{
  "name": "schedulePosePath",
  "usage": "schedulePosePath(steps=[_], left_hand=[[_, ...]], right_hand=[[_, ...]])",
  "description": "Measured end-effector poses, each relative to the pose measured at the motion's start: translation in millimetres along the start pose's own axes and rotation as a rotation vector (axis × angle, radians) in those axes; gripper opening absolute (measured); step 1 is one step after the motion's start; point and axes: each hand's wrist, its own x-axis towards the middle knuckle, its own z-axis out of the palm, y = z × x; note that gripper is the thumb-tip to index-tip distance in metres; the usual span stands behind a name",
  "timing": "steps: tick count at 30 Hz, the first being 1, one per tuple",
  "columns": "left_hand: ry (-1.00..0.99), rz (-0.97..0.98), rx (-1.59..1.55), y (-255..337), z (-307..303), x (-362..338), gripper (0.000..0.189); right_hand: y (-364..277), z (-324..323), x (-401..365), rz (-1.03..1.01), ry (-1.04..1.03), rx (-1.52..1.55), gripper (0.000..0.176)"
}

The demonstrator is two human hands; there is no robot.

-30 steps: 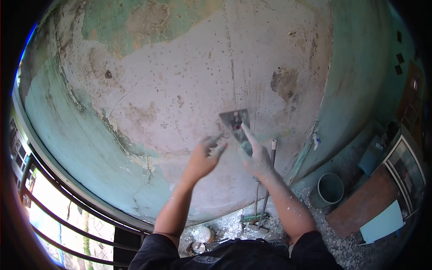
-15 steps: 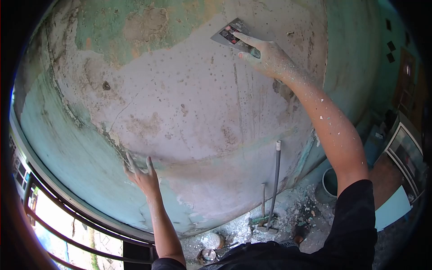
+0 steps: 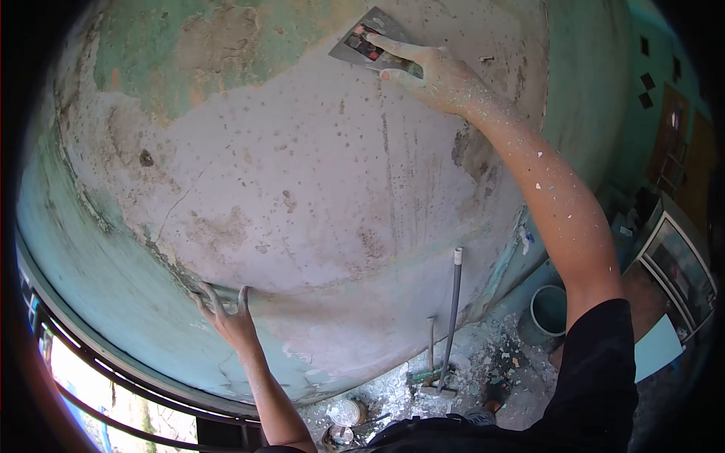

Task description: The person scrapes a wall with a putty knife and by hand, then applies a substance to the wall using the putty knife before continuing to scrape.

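My right hand (image 3: 427, 74) grips a flat metal scraper (image 3: 349, 50) with a dark, red-marked label, its blade lying against the upper part of the peeling wall (image 3: 317, 189). The index finger presses along the scraper's face, and the forearm is flecked with paint chips. Lower left, my left hand (image 3: 230, 315) has its fingers spread and the fingertips at the wall, beside a rough crack line. Nothing shows in that hand. Bare greyish plaster covers the middle of the wall, with green paint remaining at the top and pale turquoise paint below.
A long-handled tool (image 3: 453, 309) and a shorter-handled one (image 3: 431, 340) lean at the wall's foot, among paint debris (image 3: 483, 347). A bucket (image 3: 548, 311) stands right, near a glass-fronted cabinet (image 3: 680, 264). Small containers (image 3: 347, 412) sit at the bottom; a metal railing (image 3: 113, 411) is lower left.
My right hand and the scraper have shifted slightly left and up across the wall. My left hand appears lower and farther left. The whole view has also shifted a little.
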Motion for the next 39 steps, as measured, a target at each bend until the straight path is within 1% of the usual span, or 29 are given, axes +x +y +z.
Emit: schedulePosePath(steps=[2, 7, 9, 10, 12, 16, 18, 19, 21, 24, 27, 30, 34, 36, 37, 39], left_hand=[[0.0, -0.042, -0.002, 2, 0, -2, 0.093], [-0.003, -0.033, 0.023, -3, -2, -1, 0.092], [0.008, -0.034, 0.034, -1, 2, -2, 0.092], [0.003, -0.035, 0.04, -2, 1, -1, 0.092], [-0.013, -0.041, 0.039, -2, 2, -4, 0.091], [-0.002, -0.025, 0.047, -4, -1, -2, 0.092], [0.003, -0.04, 0.046, -3, 3, -4, 0.093], [0.007, -0.025, 0.033, -4, 3, -3, 0.093], [0.005, -0.01, 0.024, -4, 2, -5, 0.094], [0.007, -0.031, 0.035, -5, -3, -4, 0.094], [-0.006, -0.016, 0.033, -5, 0, -5, 0.095], [-0.004, 0.001, 0.044, -8, 1, -5, 0.095], [0.006, -0.027, -0.029, -2, 0, -5, 0.094], [0.0, -0.028, 0.023, -2, -1, -5, 0.094], [0.004, -0.031, 0.016, -1, 1, -5, 0.094], [0.0, -0.044, -0.003, -1, 0, -5, 0.094]], right_hand=[[-2, 0, -3, 0.001, 0.001, 0.007, 0.055], [0, 9, -9, -0.024, 0.053, 0.033, 0.056], [0, 2, -1, 0.022, -0.06, 0.069, 0.056], [-1, 4, 0, 0.023, -0.061, 0.07, 0.056], [-1, 12, -4, -0.01, 0.064, 0.047, 0.055], [-3, 18, -6, -0.028, 0.126, 0.114, 0.055], [-5, 6, 2, 0.008, -0.003, 0.126, 0.055], [-9, 3, 5, 0.005, 0.001, 0.122, 0.055], [-21, 5, 6, 0.101, 0.042, 0.12, 0.055], [-10, 11, -7, 0.064, 0.063, 0.137, 0.055], [-3, 11, -4, 0.018, 0.096, 0.108, 0.055], [-4, 2, 2, 0.01, 0.042, 0.088, 0.055], [-10, -8, -1, 0.015, 0.056, 0.029, 0.055], [-18, -20, 2, 0.128, -0.137, 0.05, 0.055], [-16, -20, 5, 0.124, -0.133, 0.044, 0.055], [-7, -14, 6, 0.02, -0.019, 0.013, 0.056]])
